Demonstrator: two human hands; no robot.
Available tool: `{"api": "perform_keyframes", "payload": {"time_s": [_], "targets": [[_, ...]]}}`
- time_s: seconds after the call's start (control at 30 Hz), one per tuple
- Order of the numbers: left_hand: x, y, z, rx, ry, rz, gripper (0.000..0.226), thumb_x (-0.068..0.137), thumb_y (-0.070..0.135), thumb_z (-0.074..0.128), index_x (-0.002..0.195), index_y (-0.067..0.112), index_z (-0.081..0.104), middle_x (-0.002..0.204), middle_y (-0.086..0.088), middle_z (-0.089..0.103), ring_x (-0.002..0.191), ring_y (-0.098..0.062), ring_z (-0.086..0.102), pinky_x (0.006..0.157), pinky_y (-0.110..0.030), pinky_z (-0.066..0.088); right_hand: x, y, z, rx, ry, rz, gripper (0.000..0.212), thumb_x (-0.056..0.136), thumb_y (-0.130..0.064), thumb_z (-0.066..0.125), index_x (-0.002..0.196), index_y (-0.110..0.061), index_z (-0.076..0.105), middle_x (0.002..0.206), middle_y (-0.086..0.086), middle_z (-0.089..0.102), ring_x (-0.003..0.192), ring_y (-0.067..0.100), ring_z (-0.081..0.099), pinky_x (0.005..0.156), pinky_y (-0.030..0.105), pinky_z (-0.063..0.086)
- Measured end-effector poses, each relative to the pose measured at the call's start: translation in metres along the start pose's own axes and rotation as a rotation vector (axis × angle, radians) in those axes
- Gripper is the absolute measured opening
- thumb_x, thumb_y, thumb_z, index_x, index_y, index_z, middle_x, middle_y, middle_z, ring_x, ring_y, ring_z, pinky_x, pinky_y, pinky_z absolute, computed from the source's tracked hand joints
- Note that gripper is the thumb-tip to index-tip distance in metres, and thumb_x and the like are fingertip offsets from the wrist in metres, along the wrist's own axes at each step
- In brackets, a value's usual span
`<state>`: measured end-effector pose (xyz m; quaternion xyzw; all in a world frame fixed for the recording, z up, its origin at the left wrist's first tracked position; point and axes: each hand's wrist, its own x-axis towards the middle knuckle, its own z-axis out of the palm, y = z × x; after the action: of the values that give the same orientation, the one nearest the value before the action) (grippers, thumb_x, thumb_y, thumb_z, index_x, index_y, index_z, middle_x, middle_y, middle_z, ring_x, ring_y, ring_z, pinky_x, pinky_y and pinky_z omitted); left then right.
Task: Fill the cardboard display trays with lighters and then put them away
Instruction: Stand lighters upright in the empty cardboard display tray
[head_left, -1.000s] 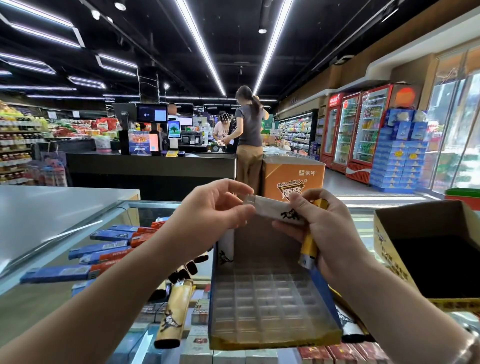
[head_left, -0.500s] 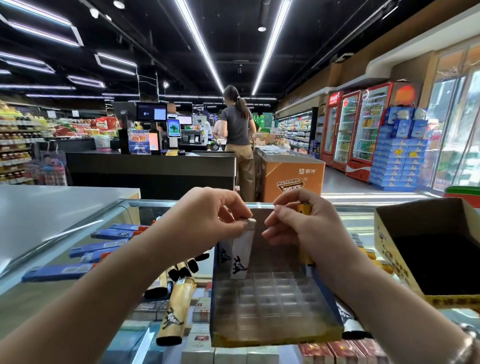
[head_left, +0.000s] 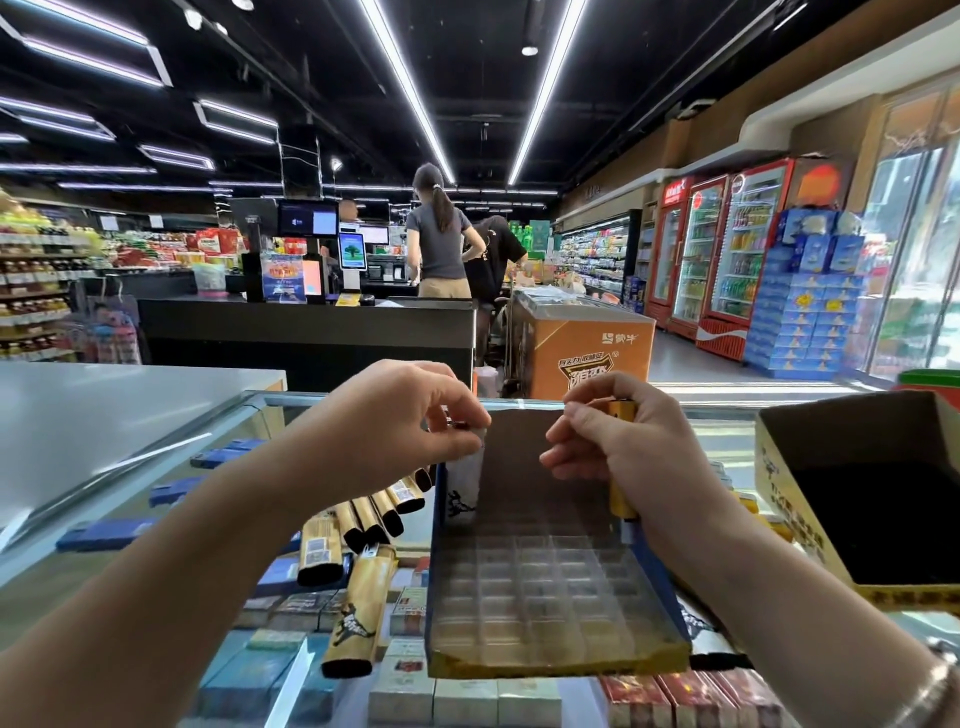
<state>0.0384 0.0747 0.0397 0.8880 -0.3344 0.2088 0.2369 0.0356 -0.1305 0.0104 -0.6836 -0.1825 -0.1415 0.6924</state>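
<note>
A cardboard display tray (head_left: 550, 660) with a clear plastic grid insert lies on the glass counter in front of me. My left hand (head_left: 395, 431) pinches the top of a white lighter (head_left: 464, 488) that stands upright in the tray's back left corner. My right hand (head_left: 623, 452) grips a yellow lighter (head_left: 623, 499) upright at the tray's back right side. Several yellow lighters (head_left: 358, 613) lie loose on the glass to the left of the tray.
An open cardboard box (head_left: 810, 525) sits at the right on the counter. Cigarette packs (head_left: 462, 701) show under the glass counter top (head_left: 171, 483). A grey counter (head_left: 104, 410) lies at left. Two people stand at the checkout (head_left: 306, 322) beyond.
My left hand turned the white lighter from lying across to upright and lowered it into the tray's back left corner. My right hand let go of it and kept the yellow lighter.
</note>
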Motion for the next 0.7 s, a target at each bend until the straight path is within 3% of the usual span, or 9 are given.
{"api": "perform_keyframes", "payload": {"time_s": [0.27, 0.4, 0.5, 0.6, 0.7], "targets": [[0.001, -0.002, 0.005, 0.211, 0.023, -0.02, 0.003, 0.081, 0.03, 0.068, 0.082, 0.032, 0.069, 0.085, 0.02, 0.055, 0.076, -0.001, 0.053, 0.065, -0.025, 0.045, 0.0, 0.001, 0.001, 0.02, 0.002, 0.004, 0.01, 0.093, -0.006, 0.051, 0.086, -0.011, 0.055, 0.06, 0.003, 0.066, 0.057, 0.023, 0.068, 0.049, 0.026, 0.054], [0.0, -0.004, 0.008, 0.227, 0.03, -0.047, 0.004, 0.084, 0.034, 0.063, 0.087, 0.033, 0.066, 0.096, 0.02, 0.056, 0.076, 0.001, 0.051, 0.068, -0.024, 0.045, 0.0, 0.0, 0.003, 0.117, 0.039, 0.02, 0.016, 0.094, -0.022, 0.05, 0.083, -0.01, 0.053, 0.06, 0.008, 0.067, 0.055, 0.024, 0.067, 0.047, 0.026, 0.053], [-0.002, -0.002, 0.012, 0.259, 0.089, -0.011, 0.018, 0.083, 0.041, 0.061, 0.099, 0.033, 0.064, 0.101, 0.022, 0.055, 0.083, 0.002, 0.047, 0.071, -0.024, 0.045, 0.003, -0.001, 0.003, 0.226, 0.073, 0.053, 0.028, 0.091, -0.037, 0.048, 0.081, -0.011, 0.049, 0.063, 0.013, 0.068, 0.056, 0.026, 0.067, 0.048, 0.028, 0.054], [-0.002, 0.012, 0.016, 0.211, 0.185, 0.093, 0.029, 0.079, 0.054, 0.059, 0.102, 0.036, 0.061, 0.099, 0.025, 0.054, 0.085, 0.006, 0.04, 0.069, -0.015, 0.037, 0.005, -0.003, 0.003, 0.393, 0.059, 0.105, 0.04, 0.079, -0.051, 0.047, 0.078, -0.011, 0.048, 0.07, 0.017, 0.069, 0.062, 0.029, 0.068, 0.056, 0.035, 0.057], [-0.003, 0.03, 0.021, 0.082, 0.084, 0.136, 0.044, 0.071, 0.07, 0.052, 0.106, 0.044, 0.048, 0.086, 0.031, 0.049, 0.087, 0.009, 0.047, 0.069, -0.012, 0.038, 0.005, -0.005, 0.004, 0.553, 0.033, 0.169, 0.043, 0.086, -0.053, 0.043, 0.077, -0.011, 0.049, 0.079, 0.02, 0.067, 0.077, 0.034, 0.067, 0.078, 0.049, 0.055]]}}
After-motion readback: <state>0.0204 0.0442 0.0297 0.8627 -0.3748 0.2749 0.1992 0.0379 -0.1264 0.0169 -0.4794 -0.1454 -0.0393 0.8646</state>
